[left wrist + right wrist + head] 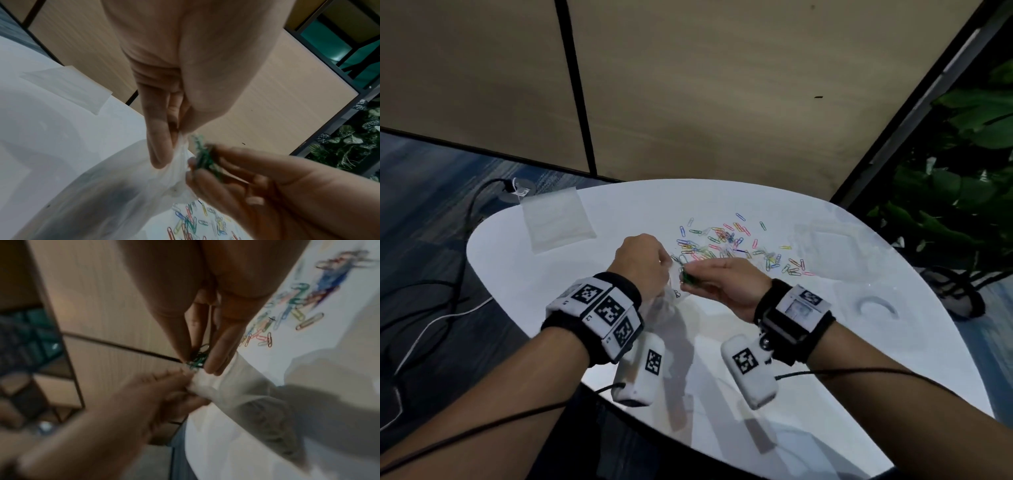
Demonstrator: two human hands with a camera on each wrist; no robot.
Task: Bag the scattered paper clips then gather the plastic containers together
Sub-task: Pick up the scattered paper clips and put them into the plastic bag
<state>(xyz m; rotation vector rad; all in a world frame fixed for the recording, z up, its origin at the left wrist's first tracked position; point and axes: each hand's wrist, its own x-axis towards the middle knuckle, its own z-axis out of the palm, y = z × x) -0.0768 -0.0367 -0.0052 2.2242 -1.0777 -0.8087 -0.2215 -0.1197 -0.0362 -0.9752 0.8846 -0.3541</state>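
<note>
- The left hand (642, 262) is pinching the rim of the clear bag (115, 186), which is hanging over the table (551, 281).
- The right hand (726, 282) is squeezing a green bunch of clips (202, 156) right at that rim; I am judging the mouth needs pulling wider before letting go.
- Most paper clips (732, 245) are lying loose just beyond the hands.
- The mouth's opening is not showing, and the clear containers (825, 240) are looking faint.
</note>
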